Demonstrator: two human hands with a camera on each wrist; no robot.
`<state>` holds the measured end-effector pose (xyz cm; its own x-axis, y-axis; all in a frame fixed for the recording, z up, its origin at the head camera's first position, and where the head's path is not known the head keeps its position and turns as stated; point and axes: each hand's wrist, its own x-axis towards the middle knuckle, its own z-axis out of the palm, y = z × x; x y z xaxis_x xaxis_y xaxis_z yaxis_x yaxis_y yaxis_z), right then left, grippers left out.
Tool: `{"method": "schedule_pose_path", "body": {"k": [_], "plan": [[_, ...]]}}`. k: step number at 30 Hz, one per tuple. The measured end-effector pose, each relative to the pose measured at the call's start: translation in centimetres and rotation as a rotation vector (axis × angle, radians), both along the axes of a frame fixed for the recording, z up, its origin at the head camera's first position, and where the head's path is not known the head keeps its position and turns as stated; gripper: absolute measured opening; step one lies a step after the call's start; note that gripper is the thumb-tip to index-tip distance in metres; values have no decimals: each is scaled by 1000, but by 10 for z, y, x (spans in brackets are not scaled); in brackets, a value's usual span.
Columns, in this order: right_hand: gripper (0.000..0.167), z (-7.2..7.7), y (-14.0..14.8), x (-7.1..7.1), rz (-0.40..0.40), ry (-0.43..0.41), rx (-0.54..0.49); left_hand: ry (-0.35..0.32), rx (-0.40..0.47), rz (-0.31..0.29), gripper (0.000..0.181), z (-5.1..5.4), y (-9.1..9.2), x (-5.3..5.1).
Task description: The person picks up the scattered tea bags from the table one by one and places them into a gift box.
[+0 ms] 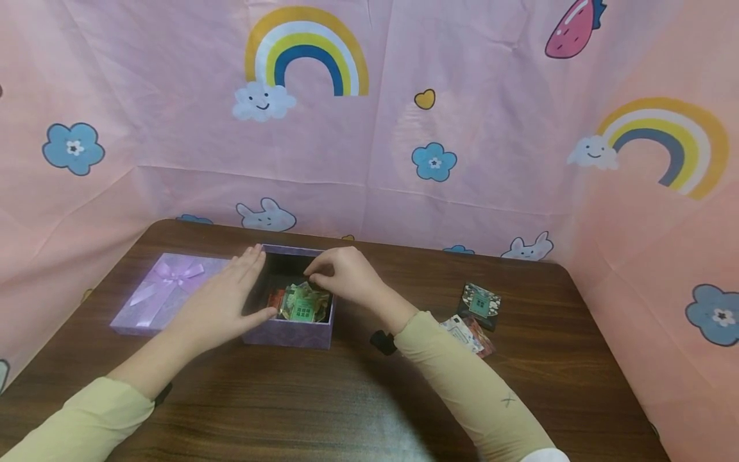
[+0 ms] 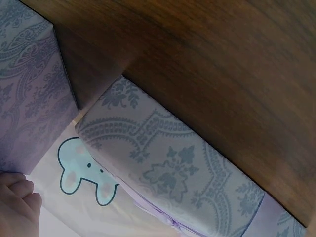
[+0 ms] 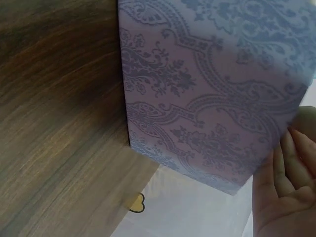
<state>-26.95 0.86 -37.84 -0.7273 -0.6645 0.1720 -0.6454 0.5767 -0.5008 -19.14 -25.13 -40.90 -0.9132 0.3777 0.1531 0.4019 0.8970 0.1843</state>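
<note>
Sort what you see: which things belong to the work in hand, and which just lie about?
Likely in the work:
purple box, left hand at its left side
inside cards, right hand close by

Apparently lying about:
ribboned lid, left of the box
loose cards at right, possibly related

- Our left arm (image 1: 92, 417), sleeved partway down, slants toward the tabletop's (image 1: 260, 404) far edge.
- Our left hand (image 1: 228, 298) shows its back, fingers straight and together, thumb spread wide.
- Our right arm (image 1: 456, 366) reaches leftward toward that edge.
- Our right hand (image 1: 346, 274) bends its fingers, thumb and forefinger tips close; whether they pinch anything, we cannot tell.
</note>
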Motion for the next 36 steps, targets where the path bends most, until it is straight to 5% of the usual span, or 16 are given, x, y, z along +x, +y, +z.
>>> {"method": "schedule_pose_path", "body": {"k": [16,36], "plan": [[13,17,47,11,-125,-71,-199,14,6,-14,105,0,-1,-1],[16,16,129,33,-290,-57,-255,23,18,-15,105,-6,-5,-4]]}}
